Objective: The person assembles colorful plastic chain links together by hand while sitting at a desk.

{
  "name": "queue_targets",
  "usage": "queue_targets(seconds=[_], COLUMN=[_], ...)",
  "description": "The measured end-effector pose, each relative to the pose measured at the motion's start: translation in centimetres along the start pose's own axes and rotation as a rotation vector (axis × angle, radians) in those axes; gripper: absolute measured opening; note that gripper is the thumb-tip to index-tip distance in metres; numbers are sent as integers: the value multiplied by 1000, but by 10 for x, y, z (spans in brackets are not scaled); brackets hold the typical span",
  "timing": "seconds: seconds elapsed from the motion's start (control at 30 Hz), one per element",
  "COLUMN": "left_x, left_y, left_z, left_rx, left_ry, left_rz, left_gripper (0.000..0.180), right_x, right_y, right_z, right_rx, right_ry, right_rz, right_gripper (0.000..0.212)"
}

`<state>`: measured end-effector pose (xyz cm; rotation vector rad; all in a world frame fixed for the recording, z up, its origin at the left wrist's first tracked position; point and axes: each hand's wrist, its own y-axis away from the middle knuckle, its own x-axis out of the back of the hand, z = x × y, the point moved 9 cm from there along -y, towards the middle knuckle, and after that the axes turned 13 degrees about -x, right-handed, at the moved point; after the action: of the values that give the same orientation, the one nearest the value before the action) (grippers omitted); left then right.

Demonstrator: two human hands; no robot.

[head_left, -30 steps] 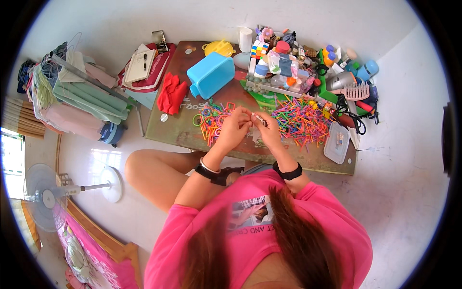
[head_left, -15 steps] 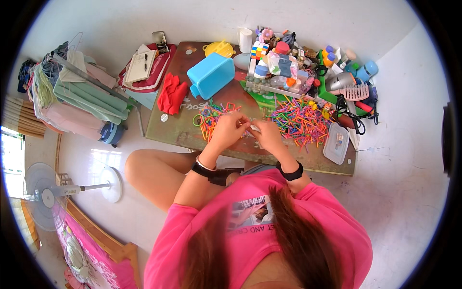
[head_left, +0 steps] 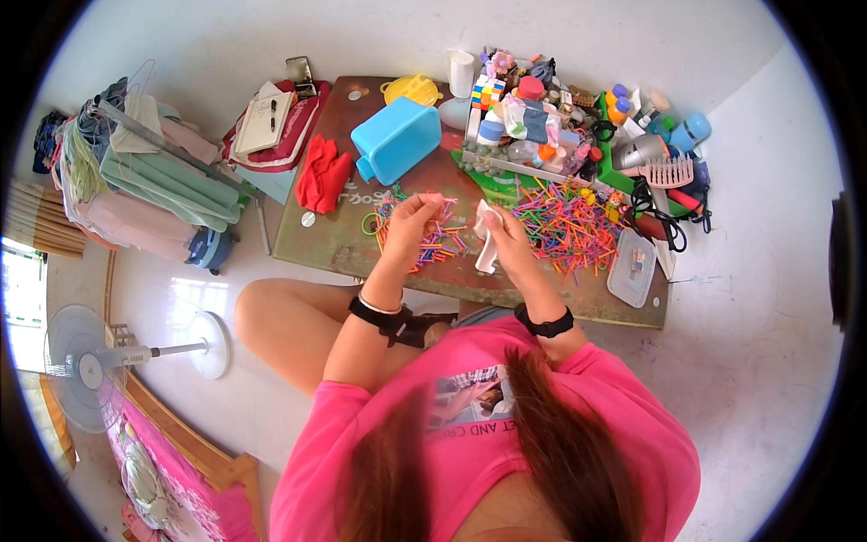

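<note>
Near the centre of the frame, the right hand is clamping its grip on a crumpled white sheet, perhaps tissue or thin cloth, between thumb and fingers. The sheet is bunching at its upper end, and its loose lower end is hanging toward the lower edge of the frame. It is looking light, limp and hardly slippery; if it is tissue, it may be tearing under a hard pull, so a broad, gentle pinch on the gathered upper part would be suiting it better than a tug on the tail. Just left of centre, the left hand is curling its fingers toward the thumb; whether that grip is closing on anything, I cannot tell. Beyond both hands, small coloured sticks are lying in two loose heaps on the surface. Farther off, at upper centre, a blue bin is resting on its side.
</note>
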<state>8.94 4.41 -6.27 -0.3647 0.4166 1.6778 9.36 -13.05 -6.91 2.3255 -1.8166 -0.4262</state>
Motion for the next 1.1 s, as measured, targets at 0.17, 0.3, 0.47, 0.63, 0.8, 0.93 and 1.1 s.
queue_targets(seconds=[0.17, 0.3, 0.47, 0.63, 0.8, 0.93, 1.1], left_x=[-26, -35, -39, -43, -35, -37, -39], left_y=[16, 20, 19, 19, 20, 24, 25], left_z=[-34, -33, -39, -24, -29, -41, -41], left_rx=[50, 45, 24, -107, 9, 108, 115], left_ry=[-48, -122, -199, -341, -288, -237, -208], left_rz=[-128, -190, -295, -270, -240, -324, -363], left_gripper=[16, 17, 18, 18, 18, 19, 19], right_x=[-18, -12, -1, 9, 0, -6, -1], right_y=[17, 21, 13, 5, 8, 5, 9], right_z=[-34, -41, -25, -7, -22, -23, -21], right_rx=[311, 356, 123, -81, -46, 117, 107], right_ry=[181, 338, 72, -202, -118, 159, 228], right_rz=[179, 217, 120, 48, -35, -92, 32], right_gripper=[20, 19, 24, 31, 21, 16, 21])
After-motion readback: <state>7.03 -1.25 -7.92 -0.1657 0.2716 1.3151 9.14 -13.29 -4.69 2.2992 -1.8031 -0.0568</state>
